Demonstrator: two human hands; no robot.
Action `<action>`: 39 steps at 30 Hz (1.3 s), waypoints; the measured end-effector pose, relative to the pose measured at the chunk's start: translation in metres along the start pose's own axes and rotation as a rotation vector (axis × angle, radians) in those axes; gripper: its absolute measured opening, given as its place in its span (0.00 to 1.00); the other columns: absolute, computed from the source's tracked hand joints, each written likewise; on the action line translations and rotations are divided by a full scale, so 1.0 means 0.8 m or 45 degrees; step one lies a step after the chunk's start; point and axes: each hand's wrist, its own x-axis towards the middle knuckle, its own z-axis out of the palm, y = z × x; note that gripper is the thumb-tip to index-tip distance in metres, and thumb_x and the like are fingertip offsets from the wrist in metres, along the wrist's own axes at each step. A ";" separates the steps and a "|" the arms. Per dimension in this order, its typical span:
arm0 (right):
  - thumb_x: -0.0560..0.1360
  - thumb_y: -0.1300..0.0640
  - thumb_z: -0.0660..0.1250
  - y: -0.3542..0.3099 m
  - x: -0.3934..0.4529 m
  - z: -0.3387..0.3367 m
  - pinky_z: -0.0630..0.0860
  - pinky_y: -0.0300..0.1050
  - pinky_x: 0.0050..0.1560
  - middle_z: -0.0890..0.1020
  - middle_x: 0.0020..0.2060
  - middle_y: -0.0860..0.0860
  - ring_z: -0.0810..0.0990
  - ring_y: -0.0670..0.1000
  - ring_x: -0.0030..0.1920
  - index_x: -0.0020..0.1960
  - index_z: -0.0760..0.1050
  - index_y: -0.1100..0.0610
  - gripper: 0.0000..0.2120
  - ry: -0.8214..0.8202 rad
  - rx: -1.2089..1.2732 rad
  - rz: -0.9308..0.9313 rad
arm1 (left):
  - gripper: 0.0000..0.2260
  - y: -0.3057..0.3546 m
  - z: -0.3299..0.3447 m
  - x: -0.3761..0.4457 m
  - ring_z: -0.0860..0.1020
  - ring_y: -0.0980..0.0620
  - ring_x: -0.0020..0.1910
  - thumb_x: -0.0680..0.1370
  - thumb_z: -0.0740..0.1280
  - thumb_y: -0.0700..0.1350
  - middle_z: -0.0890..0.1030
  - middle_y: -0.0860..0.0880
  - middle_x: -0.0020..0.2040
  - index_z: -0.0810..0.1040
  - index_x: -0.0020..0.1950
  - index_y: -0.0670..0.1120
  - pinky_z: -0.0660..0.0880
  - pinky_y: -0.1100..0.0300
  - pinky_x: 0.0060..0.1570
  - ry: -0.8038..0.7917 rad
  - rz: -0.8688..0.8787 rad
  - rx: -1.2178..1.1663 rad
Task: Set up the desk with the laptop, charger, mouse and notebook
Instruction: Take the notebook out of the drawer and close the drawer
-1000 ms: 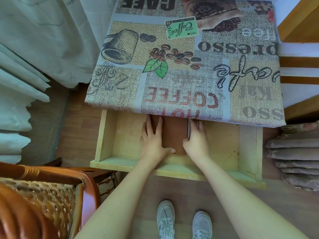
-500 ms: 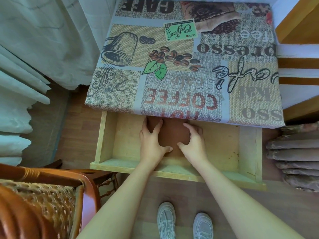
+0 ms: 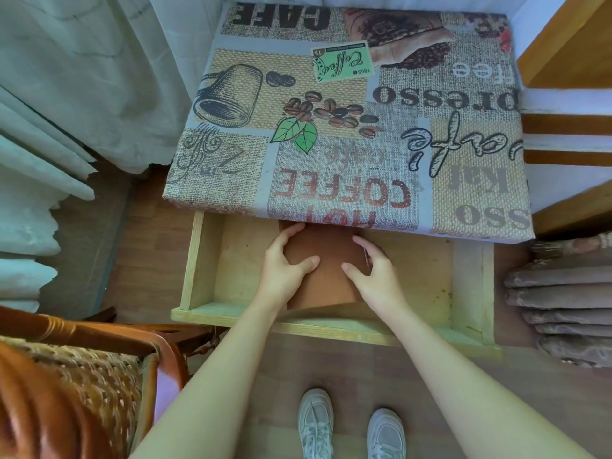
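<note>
A brown notebook [image 3: 326, 279] lies in the open wooden drawer [image 3: 331, 327] under the desk, its far end hidden beneath the desk's edge. My left hand [image 3: 284, 266] grips its left side, thumb on the cover. My right hand [image 3: 374, 273] holds its right side, thumb on the cover too. The desk [image 3: 347, 127] above has a cloth printed with coffee motifs, and nothing stands on it. No laptop, charger or mouse is in view.
A wicker chair with a wooden frame [image 3: 76, 376] stands at the lower left. Pale curtains [image 3: 76, 77] hang at the left. Folded brown fabric [image 3: 566, 303] is at the right, beside a wooden frame [image 3: 563, 41]. My shoes [image 3: 351, 429] are on the wood floor.
Both hands have closed around the notebook's sides and drawn it toward me out from under the desk's edge; more of its cover shows and its near end reaches the drawer's front.
</note>
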 end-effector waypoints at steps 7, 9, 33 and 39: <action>0.75 0.60 0.68 -0.016 -0.046 -0.011 0.60 0.37 0.70 0.69 0.69 0.45 0.66 0.42 0.69 0.68 0.70 0.52 0.23 -0.023 0.177 -0.065 | 0.30 0.012 -0.018 -0.042 0.70 0.56 0.64 0.70 0.76 0.40 0.67 0.51 0.69 0.70 0.69 0.52 0.65 0.64 0.65 -0.002 -0.064 0.020; 0.74 0.63 0.68 -0.018 -0.063 -0.010 0.59 0.32 0.69 0.66 0.70 0.44 0.64 0.40 0.69 0.68 0.71 0.56 0.23 -0.018 0.146 -0.111 | 0.32 0.012 -0.021 -0.061 0.60 0.60 0.69 0.71 0.75 0.40 0.56 0.54 0.72 0.66 0.72 0.49 0.56 0.73 0.63 -0.004 -0.007 0.156; 0.73 0.61 0.71 -0.104 -0.172 -0.094 0.62 0.38 0.69 0.71 0.66 0.43 0.68 0.39 0.64 0.62 0.76 0.54 0.18 0.001 0.018 -0.172 | 0.37 0.123 -0.046 -0.172 0.61 0.66 0.68 0.69 0.77 0.43 0.59 0.56 0.76 0.64 0.74 0.51 0.55 0.77 0.61 -0.060 0.218 0.285; 0.73 0.60 0.70 -0.114 -0.184 -0.104 0.59 0.30 0.63 0.70 0.68 0.44 0.68 0.39 0.64 0.62 0.76 0.56 0.18 -0.004 -0.017 -0.185 | 0.37 0.135 -0.045 -0.185 0.61 0.67 0.68 0.68 0.77 0.43 0.60 0.54 0.75 0.65 0.73 0.51 0.53 0.85 0.56 -0.034 0.231 0.288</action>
